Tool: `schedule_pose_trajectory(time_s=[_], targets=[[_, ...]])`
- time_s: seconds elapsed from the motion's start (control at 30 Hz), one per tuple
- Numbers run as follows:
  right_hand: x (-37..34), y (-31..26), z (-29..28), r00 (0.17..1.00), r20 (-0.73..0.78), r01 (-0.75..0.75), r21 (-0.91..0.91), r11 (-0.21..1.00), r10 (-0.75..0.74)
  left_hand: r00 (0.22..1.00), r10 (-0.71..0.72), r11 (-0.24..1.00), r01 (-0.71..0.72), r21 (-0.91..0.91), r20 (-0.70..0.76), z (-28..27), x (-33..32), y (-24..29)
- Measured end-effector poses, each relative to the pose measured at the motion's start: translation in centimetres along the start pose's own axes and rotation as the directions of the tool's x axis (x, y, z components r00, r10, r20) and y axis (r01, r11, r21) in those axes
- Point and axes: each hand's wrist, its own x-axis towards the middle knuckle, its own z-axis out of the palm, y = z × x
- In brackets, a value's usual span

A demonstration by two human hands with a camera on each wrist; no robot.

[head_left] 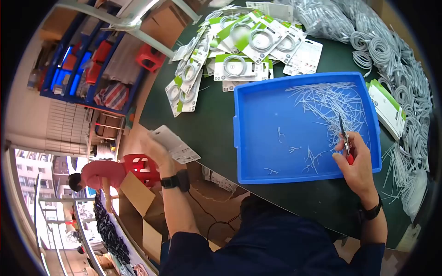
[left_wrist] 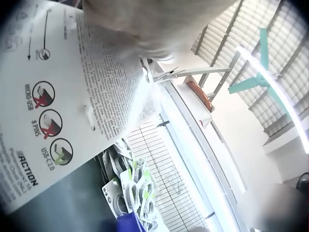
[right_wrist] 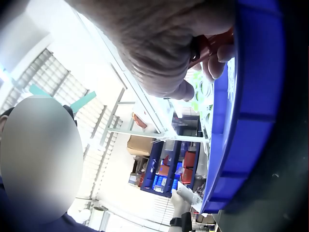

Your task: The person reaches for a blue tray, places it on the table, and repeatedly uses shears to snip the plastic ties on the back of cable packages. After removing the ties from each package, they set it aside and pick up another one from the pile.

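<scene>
In the head view the left hand point(head_left: 157, 152) holds a white printed card point(head_left: 175, 144) at the table's left edge; its printed face point(left_wrist: 63, 96) fills much of the left wrist view. My right hand point(head_left: 357, 168) grips red-handled pliers point(head_left: 346, 143), dark jaws pointing away over the blue tray point(head_left: 258, 177). Thin white ties point(head_left: 329, 103) lie heaped at the tray's far right, with a few bent ones loose near its middle. The right wrist view shows the right hand point(right_wrist: 164, 48) curled round the red handles point(right_wrist: 212, 46) beside the tray wall.
Packaged cables point(head_left: 235, 66) on green-and-white cards pile up behind the tray. Bundled grey cables point(head_left: 400, 87) line the right side, near stacked cards point(head_left: 386, 108). At the left are a person in red point(head_left: 102, 177), a red stool point(head_left: 138, 165) and open cardboard boxes point(head_left: 137, 193).
</scene>
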Motion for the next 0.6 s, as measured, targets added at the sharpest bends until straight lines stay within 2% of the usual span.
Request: schedule_pose_trajectory(time_s=[0.03, 0.1, 0.2, 0.3, 0.33, 0.43, 0.47, 0.57, 0.6], targets=[[0.0, 0.1, 0.1, 1.0, -0.005, 0.001, 0.001, 1.0, -0.001, 0.995, 0.077, 0.986, -0.085, 0.144, 0.061, 1.5, 0.1, 1.0], [0.0, 0.4, 0.1, 1.0, -0.005, 0.003, -0.008, 1.0, -0.003, 0.987, 0.119, 0.96, -0.141, 0.241, 0.104, 4.2, 0.7, -0.5], [-0.1, 1.0, 0.1, 0.999, -0.018, 0.027, 0.01, 1.0, -0.027, 0.969, 0.06, 0.869, -0.17, 0.464, 0.242, 5.2, 1.4, -3.1], [-0.2, 1.3, 0.1, 1.0, -0.01, 0.024, 0.041, 0.999, -0.024, 0.956, 0.081, 0.831, -0.221, 0.51, 0.283, 4.8, -0.3, -3.8], [-0.2, 1.3, 0.1, 1.0, 0.001, 0.015, 0.036, 0.999, -0.015, 0.937, 0.206, 0.891, -0.299, 0.343, 0.282, 4.9, -1.3, -4.1], [0.1, 1.1, 0.1, 0.999, 0.04, -0.006, 0.01, 1.0, 0.006, 0.74, 0.391, 0.775, -0.585, 0.237, 0.547, 3.7, -2.5, -3.5], [0.1, 0.8, 0.1, 0.998, 0.056, -0.012, -0.009, 1.0, 0.012, 0.685, 0.33, 0.788, -0.579, 0.209, 0.65, 3.1, -2.7, -4.7], [0.1, 0.9, 0.1, 0.997, 0.077, -0.006, -0.011, 1.0, 0.007, 0.625, 0.304, 0.733, -0.635, 0.242, 0.719, 1.3, -3.9, -2.9], [0.1, 1.0, 0.1, 0.997, 0.075, -0.002, -0.001, 1.0, 0.002, 0.675, 0.25, 0.752, -0.587, 0.3, 0.695, 0.4, -4.4, -2.9]])
